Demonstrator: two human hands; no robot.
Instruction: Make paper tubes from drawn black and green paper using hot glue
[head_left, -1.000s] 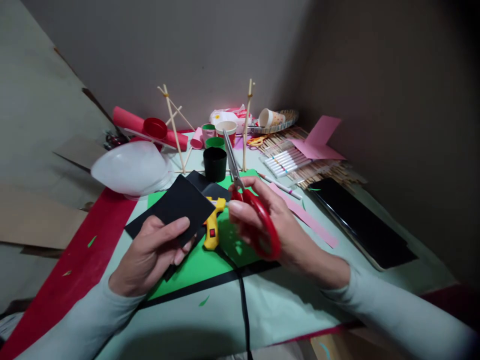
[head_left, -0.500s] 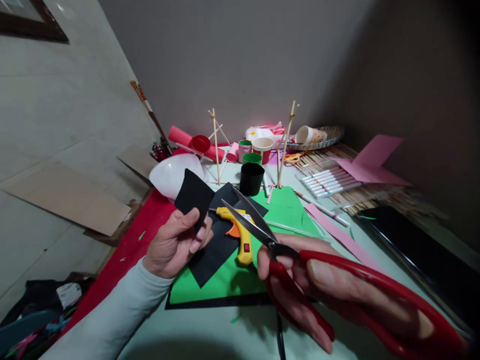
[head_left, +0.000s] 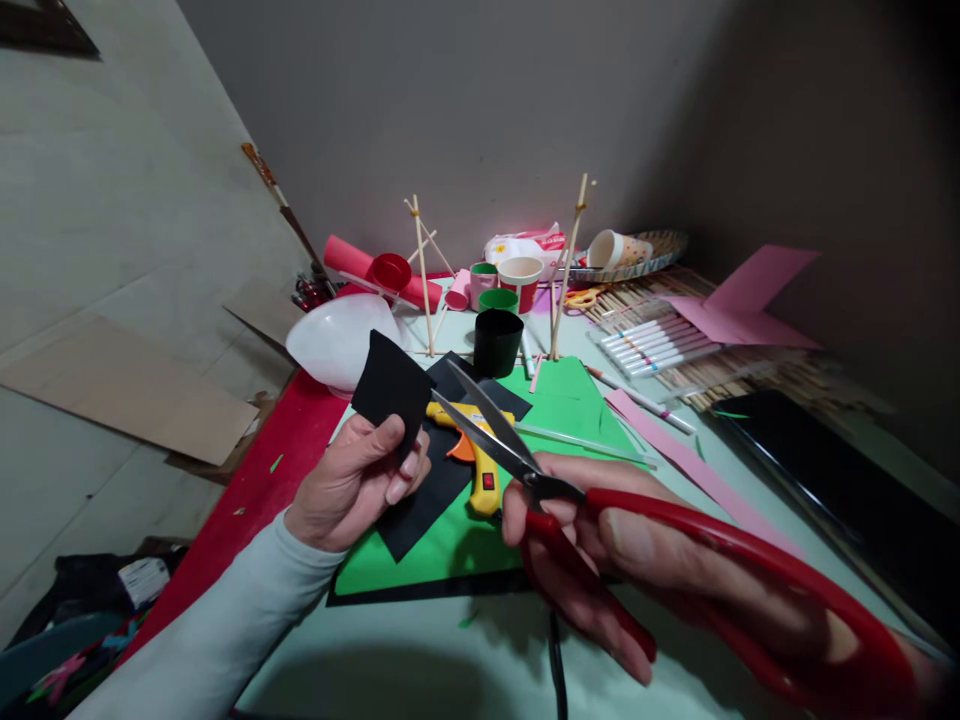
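Observation:
My left hand (head_left: 360, 480) pinches a piece of black paper (head_left: 394, 385) between thumb and fingers, holding it up above the table. In my right hand (head_left: 600, 530) is a pair of scissors (head_left: 536, 487) with red handles, my fingers through the loops. The blades are parted and point up and left, their tips close to the right edge of the black paper. Below them a yellow hot glue gun (head_left: 486, 470) with an orange trigger lies on black paper and green sheets (head_left: 577, 395). A black paper cylinder (head_left: 498, 343) stands just behind.
Two stick frames (head_left: 574, 240) stand farther back around paper cups (head_left: 520, 278). A white bowl-like piece (head_left: 341, 340) sits at left. Markers (head_left: 656, 345), folded pink paper (head_left: 750, 300), bamboo sticks and a dark flat object (head_left: 817, 490) lie at right.
The scissors have moved slightly left, their tips nearer the black paper. The whole view has shifted a little. Both hands keep hold of the same things.

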